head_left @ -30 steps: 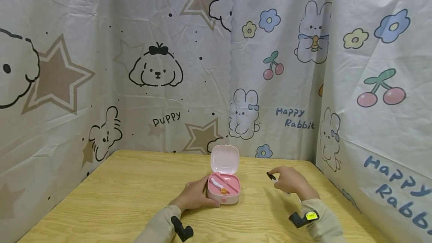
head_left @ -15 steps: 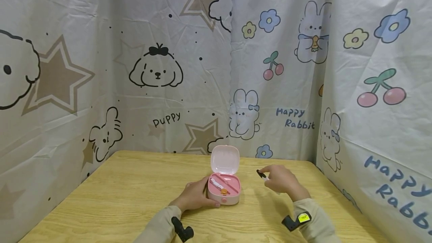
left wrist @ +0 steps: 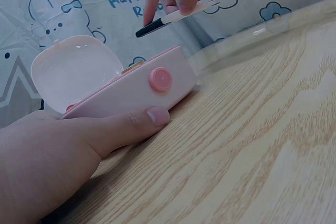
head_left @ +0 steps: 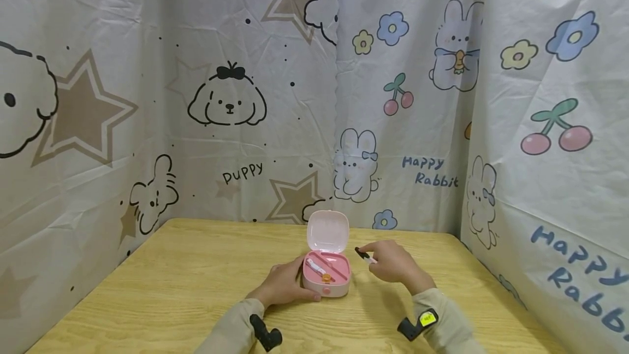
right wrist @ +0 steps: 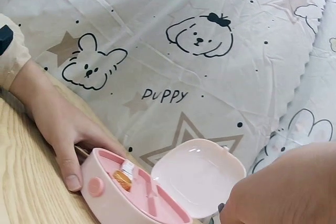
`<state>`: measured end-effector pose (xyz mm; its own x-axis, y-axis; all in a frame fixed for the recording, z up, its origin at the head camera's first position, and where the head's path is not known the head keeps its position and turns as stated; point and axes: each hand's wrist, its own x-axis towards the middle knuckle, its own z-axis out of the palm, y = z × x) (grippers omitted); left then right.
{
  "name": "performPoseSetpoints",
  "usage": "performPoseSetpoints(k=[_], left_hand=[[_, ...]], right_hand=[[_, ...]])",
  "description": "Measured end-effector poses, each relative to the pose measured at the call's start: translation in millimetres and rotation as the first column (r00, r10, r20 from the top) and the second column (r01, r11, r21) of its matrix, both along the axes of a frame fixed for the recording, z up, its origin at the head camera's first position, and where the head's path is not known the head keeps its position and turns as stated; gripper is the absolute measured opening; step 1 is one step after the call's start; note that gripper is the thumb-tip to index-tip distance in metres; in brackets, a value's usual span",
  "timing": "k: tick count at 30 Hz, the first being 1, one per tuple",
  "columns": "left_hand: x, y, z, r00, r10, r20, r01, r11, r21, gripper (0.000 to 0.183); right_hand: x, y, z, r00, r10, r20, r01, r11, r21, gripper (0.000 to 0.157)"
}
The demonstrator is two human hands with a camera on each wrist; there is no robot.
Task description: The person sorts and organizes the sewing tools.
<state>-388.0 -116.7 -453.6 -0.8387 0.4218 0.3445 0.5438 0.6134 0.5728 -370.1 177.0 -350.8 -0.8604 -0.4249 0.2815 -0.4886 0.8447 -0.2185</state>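
A small pink box [head_left: 336, 290] with a round pink button [left wrist: 160, 80] stands on the table, its pale lid [head_left: 327, 231] raised at the back. My left hand [head_left: 282, 287] grips the box's left side, thumb along the front wall and fingers out of sight behind. Inside the divided pink tray lie a white strip-like thing [head_left: 314, 267] and an orange piece [right wrist: 123, 179]. To the right of the box, my right hand [head_left: 395, 264] pinches a slim white pen [left wrist: 169, 20] with a black end, held in the air and pointing toward the box.
A wooden table [head_left: 196, 266] runs back to printed curtains [head_left: 236, 152] on the left, rear and right. Each sleeve bears a black wrist camera, such as the left one [head_left: 265, 333].
My right hand has moved left with the pen, closer to the open box. The left hand and the box have stayed in place.
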Motion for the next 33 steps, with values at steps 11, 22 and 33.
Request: performPoseSetpoints(k=[11, 22, 33], left_hand=[[0.1, 1.9, -1.1, 1.0, -0.002, 0.009, 0.002, 1.0, 0.004, 0.113], [1.2, 1.3, 3.8, 0.998, 0.03, 0.048, -0.03, 0.999, -0.015, 0.113], [-6.1, -0.4, -5.6, 0.999, 0.03, 0.017, -0.03, 0.999, -0.027, 0.116]], right_hand=[[-3.2, -34.3, -4.8, 0.996, 0.085, 0.029, -0.084, 0.996, -0.027, 0.037], [-15.4, -55.8, -10.3, 0.988, 0.141, 0.066, -0.139, 0.99, -0.028, 0.041], [-17.6, -74.0, -17.4, 0.971, 0.238, -0.021, -0.238, 0.971, -0.002, 0.032]])
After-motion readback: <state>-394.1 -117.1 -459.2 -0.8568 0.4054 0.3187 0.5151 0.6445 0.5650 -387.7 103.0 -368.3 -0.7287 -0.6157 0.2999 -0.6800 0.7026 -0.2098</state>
